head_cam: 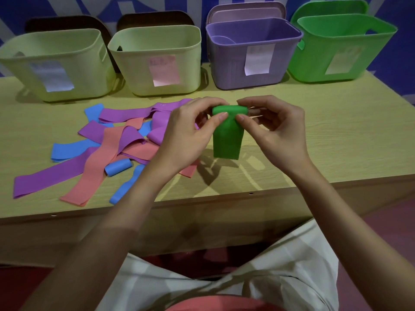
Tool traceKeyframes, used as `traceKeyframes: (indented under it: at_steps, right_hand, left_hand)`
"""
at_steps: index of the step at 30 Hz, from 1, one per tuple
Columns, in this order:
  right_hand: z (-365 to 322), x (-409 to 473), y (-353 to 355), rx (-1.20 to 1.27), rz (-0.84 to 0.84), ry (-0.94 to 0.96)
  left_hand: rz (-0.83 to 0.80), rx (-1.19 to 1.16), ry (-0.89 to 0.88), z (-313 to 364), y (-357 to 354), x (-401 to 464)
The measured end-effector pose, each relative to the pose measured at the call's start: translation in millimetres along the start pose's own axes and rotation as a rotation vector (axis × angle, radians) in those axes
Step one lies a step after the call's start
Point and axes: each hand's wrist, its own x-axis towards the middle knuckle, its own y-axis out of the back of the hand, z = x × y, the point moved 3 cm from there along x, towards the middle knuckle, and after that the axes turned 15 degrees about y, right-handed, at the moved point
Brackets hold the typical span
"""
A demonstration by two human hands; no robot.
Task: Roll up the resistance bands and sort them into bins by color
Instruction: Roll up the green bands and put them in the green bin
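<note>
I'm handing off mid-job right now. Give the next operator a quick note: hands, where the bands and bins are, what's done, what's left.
Left hand and right hand pinch the green band, its top partly rolled, above the table.
Loose purple, pink and blue bands lie piled at left; one blue roll sits among them, unbinned.
The four bins stand at the back.
Left: finish the green roll, drop it in the green bin, then roll and sort the pile.
</note>
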Motion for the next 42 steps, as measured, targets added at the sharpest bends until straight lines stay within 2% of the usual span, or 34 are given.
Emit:
traceKeyframes:
  at_steps: [5, 12, 16, 22, 27, 35, 42]
  right_hand:
    - [-1, 0, -1, -0.012, -0.052, 0.036]
    - [2, 1, 5, 0.130, 0.006, -0.140]
    - [4, 1, 5, 0.236, 0.039, -0.242]
    - [6, 0, 3, 0.215, 0.027, -0.245]
    - [8, -1, 3, 0.194, 0.009, -0.251]
    - [7, -1, -2, 0.060, -0.097, -0.160]
    - [7, 1, 1, -0.111, -0.190, 0.038]
  left_hand:
    - [-0.018, -0.010, 0.022, 0, 1, 0]
    - [-0.099, 0.018, 0.010, -1, 2, -3]
    - [-0.074, -0.013, 0.000, -2, 1, -3]
    - [-0.071, -0.037, 0.038, -3, -1, -1]
    - [-0.048, 0.033, -0.006, -2, 1, -3]
    - [-0.040, 0.079, 0.008, -6, 2, -2]
    - [-0.071, 0.064, 0.107, -9, 2, 2]
